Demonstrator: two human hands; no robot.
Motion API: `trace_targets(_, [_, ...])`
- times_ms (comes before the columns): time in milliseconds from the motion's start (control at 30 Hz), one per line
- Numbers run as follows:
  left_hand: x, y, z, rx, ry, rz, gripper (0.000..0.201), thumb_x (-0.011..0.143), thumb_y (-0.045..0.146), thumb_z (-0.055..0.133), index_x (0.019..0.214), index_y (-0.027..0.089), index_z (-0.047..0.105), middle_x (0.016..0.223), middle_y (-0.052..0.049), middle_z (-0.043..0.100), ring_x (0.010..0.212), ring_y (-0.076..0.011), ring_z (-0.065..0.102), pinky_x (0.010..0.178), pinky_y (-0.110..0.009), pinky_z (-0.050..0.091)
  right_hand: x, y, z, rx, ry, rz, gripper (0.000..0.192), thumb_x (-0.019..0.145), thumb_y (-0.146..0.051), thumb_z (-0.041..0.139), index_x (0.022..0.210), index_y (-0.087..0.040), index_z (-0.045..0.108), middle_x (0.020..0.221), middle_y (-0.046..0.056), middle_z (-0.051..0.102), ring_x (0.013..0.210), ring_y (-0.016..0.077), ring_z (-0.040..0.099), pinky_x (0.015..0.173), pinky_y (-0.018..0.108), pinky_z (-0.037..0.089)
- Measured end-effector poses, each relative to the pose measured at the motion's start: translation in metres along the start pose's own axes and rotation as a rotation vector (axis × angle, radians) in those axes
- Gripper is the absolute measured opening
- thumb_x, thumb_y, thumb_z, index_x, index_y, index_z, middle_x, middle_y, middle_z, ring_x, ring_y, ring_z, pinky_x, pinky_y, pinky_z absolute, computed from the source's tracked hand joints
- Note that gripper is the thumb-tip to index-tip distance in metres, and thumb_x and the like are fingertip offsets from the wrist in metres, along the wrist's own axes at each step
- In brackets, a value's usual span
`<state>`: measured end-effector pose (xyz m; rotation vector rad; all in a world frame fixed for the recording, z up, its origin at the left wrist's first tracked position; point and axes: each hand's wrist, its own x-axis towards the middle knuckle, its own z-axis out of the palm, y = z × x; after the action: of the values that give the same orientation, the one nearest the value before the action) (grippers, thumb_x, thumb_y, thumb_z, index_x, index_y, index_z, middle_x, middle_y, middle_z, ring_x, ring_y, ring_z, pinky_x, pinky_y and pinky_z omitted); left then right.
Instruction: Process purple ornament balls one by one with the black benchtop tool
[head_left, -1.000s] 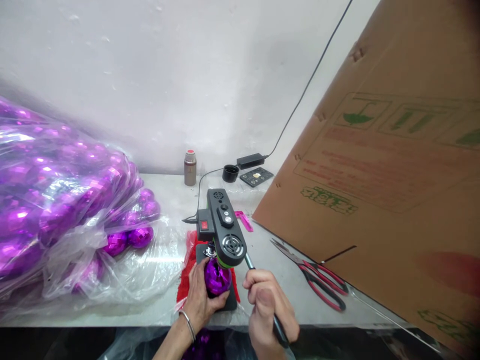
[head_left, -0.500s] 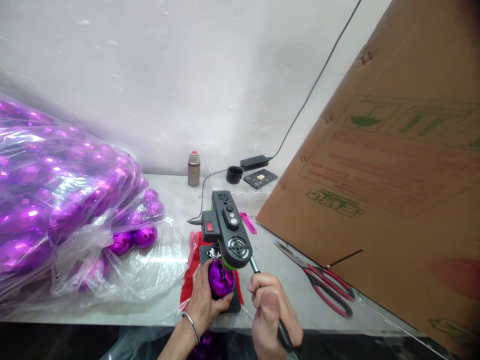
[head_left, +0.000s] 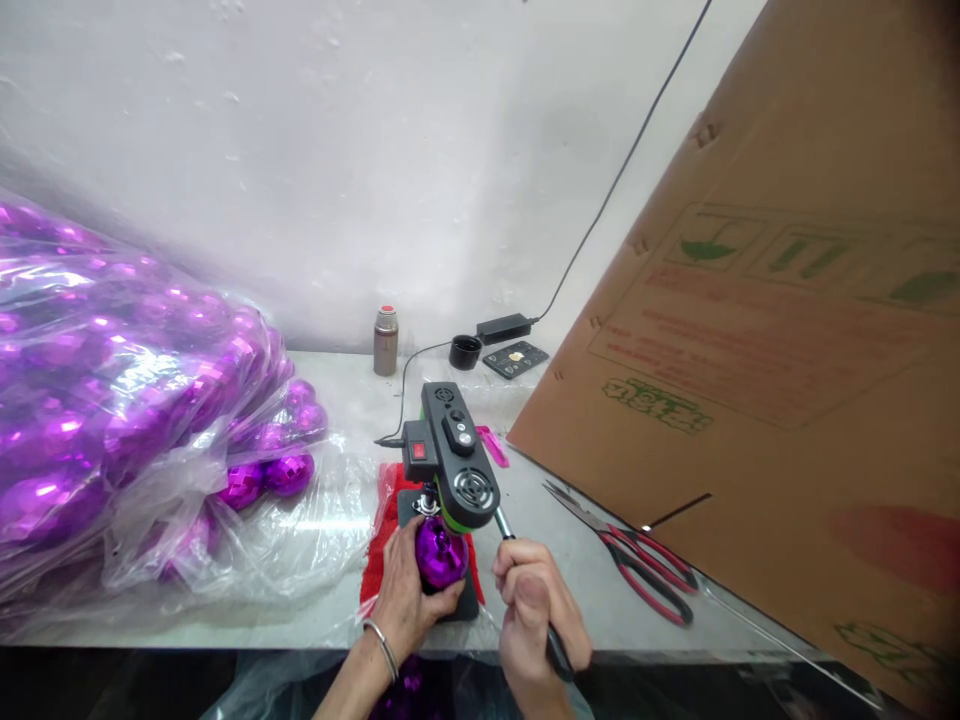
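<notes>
Both hands sit at the near counter point(head_left: 570, 560) edge. We note the left hand point(head_left: 405, 600) cupped around the purple faceted ball point(head_left: 439, 552), pressing it onto the small machine's black base plate directly under the machine head point(head_left: 452, 456). Right hand point(head_left: 534, 610) is clenched on the lever handle point(head_left: 504, 528), whose long axis runs from the head down and right toward us. Ball lies just left of the right hand, touching the left palm; left hand is nearer. Red mat point(head_left: 379, 540) under the base. Scissors point(head_left: 637, 556) well to the right, bagged purple balls point(head_left: 135, 400) to the left
</notes>
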<state>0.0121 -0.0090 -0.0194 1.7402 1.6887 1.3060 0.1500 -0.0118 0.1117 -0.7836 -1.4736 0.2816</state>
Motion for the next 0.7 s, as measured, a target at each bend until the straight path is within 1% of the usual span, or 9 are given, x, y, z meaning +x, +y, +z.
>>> trace_targets(167, [0.000,-0.001,0.001,0.004,-0.008,-0.016,0.079,0.071,0.030,0.082,0.142,0.013,0.052,0.134,-0.023,0.067,0.125,-0.0445,0.066,0.108,-0.069,0.052,-0.011,0.009,0.002,0.014,-0.004,-0.069,0.035,0.111,-0.023,0.043,0.077,-0.022,0.052,0.077,-0.001,0.060,0.066,0.0124,0.058,0.063,0.026,0.047])
trace_targets(267, [-0.001,-0.004,0.003,0.004,-0.010,-0.023,0.082,0.069,0.031,0.083,0.142,0.012,0.052,0.133,-0.023,0.067,0.125,-0.0453,0.066,0.109,-0.070,0.052,-0.011,0.008,0.003,0.027,0.003,-0.091,0.036,0.112,-0.024,0.042,0.076,-0.023,0.051,0.077,-0.001,0.061,0.066,0.0132,0.058,0.065,0.028,0.049])
trace_targets(333, [-0.001,-0.005,0.004,-0.005,-0.005,-0.023,0.082,0.069,0.032,0.084,0.142,0.012,0.053,0.134,-0.023,0.067,0.125,-0.0449,0.066,0.109,-0.069,0.052,-0.001,-0.001,0.002,0.027,0.008,-0.061,0.037,0.111,-0.018,0.039,0.076,-0.023,0.049,0.075,-0.001,0.058,0.065,0.0132,0.057,0.060,0.027,0.045])
trace_targets(433, [0.002,-0.005,0.004,-0.017,-0.002,-0.018,0.082,0.070,0.033,0.084,0.143,0.012,0.053,0.136,-0.023,0.067,0.128,-0.0458,0.065,0.110,-0.070,0.052,0.029,-0.025,0.001,0.027,-0.011,0.008,0.036,0.108,-0.011,0.042,0.075,-0.022,0.049,0.070,-0.002,0.054,0.059,0.0110,0.052,0.055,0.025,0.039])
trace_targets(467, [0.003,-0.004,0.003,-0.022,-0.004,-0.017,0.082,0.070,0.034,0.084,0.143,0.012,0.053,0.137,-0.024,0.067,0.129,-0.0465,0.064,0.111,-0.070,0.051,0.040,-0.033,0.001,0.042,0.007,0.003,0.037,0.108,-0.010,0.044,0.073,-0.022,0.048,0.066,-0.003,0.051,0.059,0.0112,0.052,0.055,0.025,0.039])
trace_targets(533, [0.002,-0.002,-0.001,-0.040,-0.003,-0.022,0.082,0.072,0.034,0.084,0.144,0.012,0.053,0.138,-0.025,0.066,0.131,-0.0472,0.064,0.111,-0.071,0.052,0.057,-0.046,0.002,0.037,-0.015,0.031,0.040,0.108,-0.011,0.046,0.070,-0.022,0.045,0.064,-0.004,0.048,0.057,0.0109,0.051,0.054,0.025,0.039])
trace_targets(600, [-0.009,-0.002,-0.009,-0.066,0.012,-0.027,0.081,0.076,0.036,0.083,0.147,0.013,0.051,0.141,-0.025,0.066,0.133,-0.0461,0.064,0.111,-0.068,0.054,0.064,-0.052,0.002,0.036,-0.009,0.040,0.042,0.109,-0.013,0.046,0.068,-0.023,0.044,0.063,-0.004,0.048,0.057,0.0113,0.051,0.052,0.025,0.038])
trace_targets(633, [-0.020,-0.004,-0.015,-0.080,0.008,-0.017,0.082,0.078,0.037,0.084,0.149,0.014,0.050,0.142,-0.025,0.066,0.133,-0.0450,0.065,0.111,-0.066,0.055,0.063,-0.052,0.003,0.038,-0.001,0.039,0.042,0.109,-0.013,0.046,0.068,-0.023,0.044,0.063,-0.003,0.048,0.057,0.0118,0.051,0.052,0.025,0.037])
trace_targets(700, [-0.053,-0.011,-0.027,-0.102,-0.013,0.018,0.084,0.080,0.040,0.087,0.152,0.018,0.049,0.145,-0.023,0.066,0.135,-0.0428,0.065,0.111,-0.061,0.057,0.056,-0.048,0.003,0.036,0.008,0.036,0.040,0.109,-0.014,0.044,0.070,-0.023,0.046,0.063,-0.003,0.049,0.059,0.0127,0.052,0.053,0.026,0.037])
